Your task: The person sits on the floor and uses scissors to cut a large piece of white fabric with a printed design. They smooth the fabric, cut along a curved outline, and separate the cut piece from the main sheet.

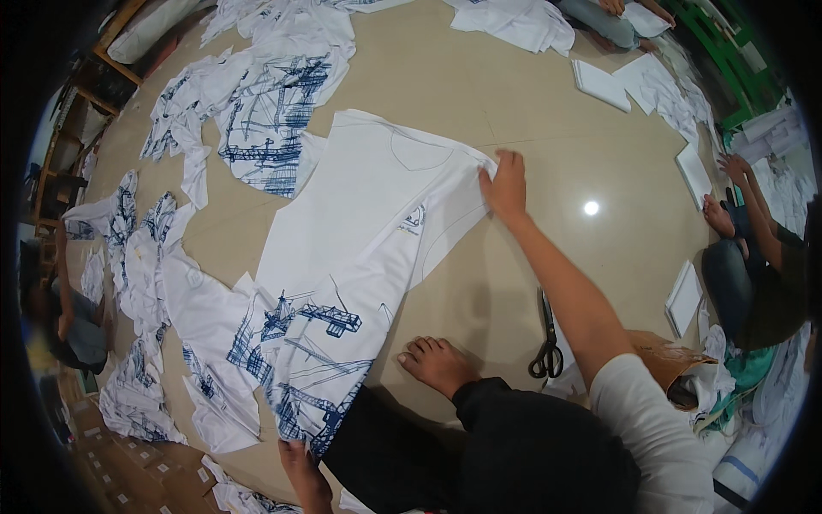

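Observation:
A white cloth piece with blue crane drawings stretches diagonally between my hands, partly over my bent leg. My left hand is closed on its lower edge, near my knee. At the upper right, my right hand pinches the cloth's far corner; its fingers are slightly blurred. Under the cloth, flat on the floor, lies a white pattern sheet with a curved line drawn near its top. Part of the sheet is hidden by the cloth. Black-handled scissors rest on the floor beside my right forearm, blades pointing away.
Piles of blue-printed white cloth cover the floor at the far left, with more cloth nearer. My bare foot is beside the cloth. Other people sit at the right, left and far edges. White stacks lie at the right.

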Action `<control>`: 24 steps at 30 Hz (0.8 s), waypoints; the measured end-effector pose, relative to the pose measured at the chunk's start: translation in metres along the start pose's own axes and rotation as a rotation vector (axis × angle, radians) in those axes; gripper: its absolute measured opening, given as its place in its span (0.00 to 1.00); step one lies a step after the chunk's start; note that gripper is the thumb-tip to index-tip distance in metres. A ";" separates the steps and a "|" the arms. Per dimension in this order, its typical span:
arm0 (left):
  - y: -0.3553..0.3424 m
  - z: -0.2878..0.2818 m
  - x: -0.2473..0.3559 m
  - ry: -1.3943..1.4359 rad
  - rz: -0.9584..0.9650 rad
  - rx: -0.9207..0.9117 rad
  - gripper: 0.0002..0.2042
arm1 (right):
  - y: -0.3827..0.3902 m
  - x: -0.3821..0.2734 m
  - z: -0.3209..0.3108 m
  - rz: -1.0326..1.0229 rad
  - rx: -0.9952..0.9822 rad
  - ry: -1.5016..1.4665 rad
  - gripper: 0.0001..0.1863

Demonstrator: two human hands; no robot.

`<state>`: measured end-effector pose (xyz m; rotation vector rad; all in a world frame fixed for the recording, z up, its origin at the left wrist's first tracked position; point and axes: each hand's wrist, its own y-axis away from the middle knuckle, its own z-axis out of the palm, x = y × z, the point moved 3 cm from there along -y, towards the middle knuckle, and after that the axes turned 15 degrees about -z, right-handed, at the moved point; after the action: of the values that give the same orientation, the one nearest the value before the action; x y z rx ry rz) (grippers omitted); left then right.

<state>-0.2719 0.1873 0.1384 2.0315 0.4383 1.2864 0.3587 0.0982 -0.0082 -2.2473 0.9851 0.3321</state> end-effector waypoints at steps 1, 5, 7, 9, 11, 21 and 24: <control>-0.001 0.007 -0.003 -0.132 0.048 0.080 0.31 | 0.019 -0.006 -0.008 -0.019 0.016 -0.017 0.24; -0.011 0.013 -0.015 -0.229 0.114 0.249 0.28 | 0.115 -0.042 -0.012 -0.124 -0.161 -0.187 0.22; -0.014 0.006 -0.017 -0.071 0.079 0.247 0.26 | 0.152 -0.081 -0.017 -0.348 -0.255 -0.265 0.19; -0.008 0.008 -0.003 -0.009 0.112 0.271 0.26 | 0.163 -0.111 -0.032 -0.512 -0.276 -0.275 0.18; -0.005 0.010 0.008 0.098 0.127 0.289 0.28 | 0.164 -0.120 -0.037 -0.529 -0.324 -0.232 0.18; 0.048 -0.009 0.022 0.584 -0.285 -0.035 0.24 | 0.161 -0.035 -0.077 -0.619 -0.433 -0.026 0.06; 0.083 -0.004 0.016 -0.014 -0.512 -0.016 0.25 | 0.156 -0.019 -0.105 -0.535 -0.468 0.026 0.07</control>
<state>-0.2744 0.1396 0.2079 1.7544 0.8714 0.9539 0.2290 -0.0383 0.0070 -2.8318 0.2969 0.3143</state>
